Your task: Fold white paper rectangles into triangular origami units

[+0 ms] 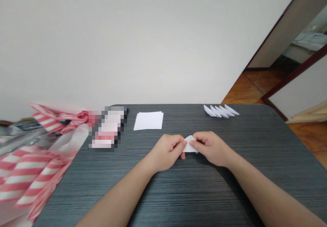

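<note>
A small folded piece of white paper (189,146) is pinched between both hands, its peak pointing away from me. My left hand (168,150) grips its left side with thumb on top and fingers curled below. On the right side, my right hand (211,148) pinches it the same way. The fingertips under the paper are mostly hidden. Beyond my left hand lies a stack of white paper sheets (149,121). Several folded white paper pieces (221,111) rest in an overlapping row near the table's far edge, past my right hand.
The dark wood-grain table (158,199) meets a pale wall (153,43) at its far side. A blurred-out phone-like object (108,128) lies at the far left. Red-and-white striped fabric (28,172) is heaped beside the left edge. A doorway and wooden floor (238,90) show at right.
</note>
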Action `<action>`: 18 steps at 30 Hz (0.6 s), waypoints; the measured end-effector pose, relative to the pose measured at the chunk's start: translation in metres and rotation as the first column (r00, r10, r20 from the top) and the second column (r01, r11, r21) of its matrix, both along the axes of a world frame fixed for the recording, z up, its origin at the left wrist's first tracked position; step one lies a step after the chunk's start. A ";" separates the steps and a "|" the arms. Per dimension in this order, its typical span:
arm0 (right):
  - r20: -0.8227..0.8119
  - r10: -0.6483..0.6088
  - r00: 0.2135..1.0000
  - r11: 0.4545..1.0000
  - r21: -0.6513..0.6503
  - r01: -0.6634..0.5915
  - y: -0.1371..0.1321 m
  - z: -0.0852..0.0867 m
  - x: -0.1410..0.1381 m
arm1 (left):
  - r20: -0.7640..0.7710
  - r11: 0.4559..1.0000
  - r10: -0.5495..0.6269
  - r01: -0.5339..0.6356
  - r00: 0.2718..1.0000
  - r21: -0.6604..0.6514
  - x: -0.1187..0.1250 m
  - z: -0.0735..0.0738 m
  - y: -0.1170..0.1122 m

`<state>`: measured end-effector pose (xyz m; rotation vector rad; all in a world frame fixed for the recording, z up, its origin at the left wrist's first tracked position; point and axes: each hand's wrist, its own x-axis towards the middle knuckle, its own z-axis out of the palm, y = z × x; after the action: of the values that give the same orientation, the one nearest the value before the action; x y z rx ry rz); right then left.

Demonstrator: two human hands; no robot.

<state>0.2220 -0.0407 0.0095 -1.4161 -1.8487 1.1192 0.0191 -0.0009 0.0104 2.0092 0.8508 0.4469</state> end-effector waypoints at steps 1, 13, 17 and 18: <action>0.003 -0.001 1.000 1.000 0.005 0.001 0.000 0.001 0.000 | 0.010 1.000 0.010 -0.010 1.000 -0.009 0.000 -0.001 0.000; 0.043 0.031 0.999 0.999 -0.034 -0.030 0.000 0.001 -0.009 | 0.057 0.995 0.018 -0.023 0.998 0.100 0.000 -0.002 0.003; 0.026 -0.043 0.999 0.996 -0.072 0.045 0.000 0.002 -0.009 | 0.061 0.990 0.085 -0.091 0.995 0.106 -0.002 -0.002 0.003; 0.028 -0.056 0.998 0.995 -0.081 0.058 0.000 0.002 -0.009 | 0.064 0.989 0.097 -0.104 0.993 0.109 -0.002 -0.003 0.004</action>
<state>0.2132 -0.0404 0.0118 -1.5263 -1.7865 1.1645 0.0168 0.0028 0.0077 2.0510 0.9116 0.6201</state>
